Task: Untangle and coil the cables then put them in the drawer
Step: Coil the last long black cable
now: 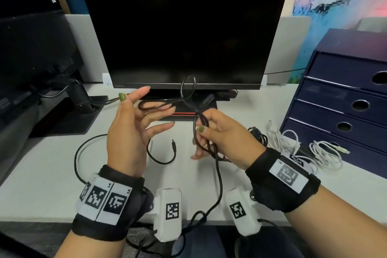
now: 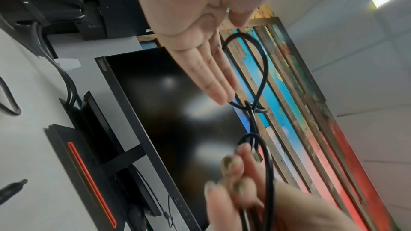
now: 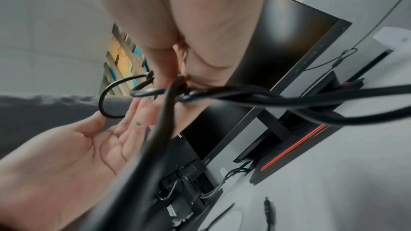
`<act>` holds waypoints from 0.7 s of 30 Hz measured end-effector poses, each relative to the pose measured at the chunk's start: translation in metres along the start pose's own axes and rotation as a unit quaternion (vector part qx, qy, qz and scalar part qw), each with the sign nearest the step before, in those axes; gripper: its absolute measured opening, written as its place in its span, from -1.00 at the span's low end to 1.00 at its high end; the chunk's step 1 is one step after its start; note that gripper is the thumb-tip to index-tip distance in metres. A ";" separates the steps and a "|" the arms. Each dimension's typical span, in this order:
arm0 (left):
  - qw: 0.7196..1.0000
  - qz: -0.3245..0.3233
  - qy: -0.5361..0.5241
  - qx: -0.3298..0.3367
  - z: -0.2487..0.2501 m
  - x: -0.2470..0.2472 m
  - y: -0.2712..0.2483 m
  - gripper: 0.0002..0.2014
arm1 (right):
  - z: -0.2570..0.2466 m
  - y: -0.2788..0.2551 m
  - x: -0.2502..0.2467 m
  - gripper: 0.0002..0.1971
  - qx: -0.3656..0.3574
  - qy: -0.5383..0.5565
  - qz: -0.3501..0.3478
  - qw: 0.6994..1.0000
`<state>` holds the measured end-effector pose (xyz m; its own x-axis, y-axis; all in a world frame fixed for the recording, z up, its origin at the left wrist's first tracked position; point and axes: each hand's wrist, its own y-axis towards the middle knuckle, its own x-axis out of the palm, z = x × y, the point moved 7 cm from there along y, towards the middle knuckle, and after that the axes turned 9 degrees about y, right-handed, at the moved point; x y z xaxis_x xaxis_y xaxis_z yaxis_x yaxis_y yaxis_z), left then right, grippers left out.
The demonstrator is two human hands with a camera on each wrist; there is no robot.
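My right hand [image 1: 207, 130] grips a tangled black cable [image 1: 188, 98] in the air in front of the monitor, thumb pressed on the bunched strands. Small loops of it stick up and out to the left. My left hand [image 1: 142, 107] is held open with fingers spread, and its fingertips [image 2: 224, 97] touch one loop [image 2: 264, 69]. The cable's barrel plug [image 1: 173, 144] lies on the white desk [image 1: 52, 184], and slack runs over the desk's front edge. The dark blue drawer unit [image 1: 345, 90] stands at the right with all its drawers shut.
White cables [image 1: 322, 153] and a small black cable bundle [image 1: 259, 134] lie in front of the drawer unit. A dark monitor [image 1: 184, 27] on a stand with a red stripe [image 1: 184, 114] fills the back. A second monitor arm [image 1: 81, 98] stands at the left.
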<state>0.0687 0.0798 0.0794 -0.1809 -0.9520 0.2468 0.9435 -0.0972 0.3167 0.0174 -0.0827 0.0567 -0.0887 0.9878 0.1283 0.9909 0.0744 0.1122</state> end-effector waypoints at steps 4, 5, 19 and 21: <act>0.984 -0.053 0.164 -0.056 -0.015 0.009 -0.002 -0.67 | -0.013 0.008 -0.010 -0.95 -0.044 0.050 0.088 0.994; 0.972 -0.087 0.210 -0.064 -0.019 0.015 -0.005 -0.68 | -0.015 0.010 -0.011 -0.96 -0.048 0.037 0.101 0.993; 0.932 0.003 0.363 0.018 -0.009 -0.011 0.006 -0.83 | -0.033 -0.002 -0.036 -0.84 -0.055 0.059 0.220 0.972; 0.940 0.025 0.340 0.017 -0.006 -0.018 0.009 -0.83 | -0.035 -0.004 -0.044 -0.78 -0.044 0.060 0.234 0.969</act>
<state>0.0820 0.0947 0.0726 0.0929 -0.9212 -0.3778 0.9348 -0.0500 0.3516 0.0135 -0.1309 0.0851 0.3516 0.8870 0.2994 0.9136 -0.3949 0.0969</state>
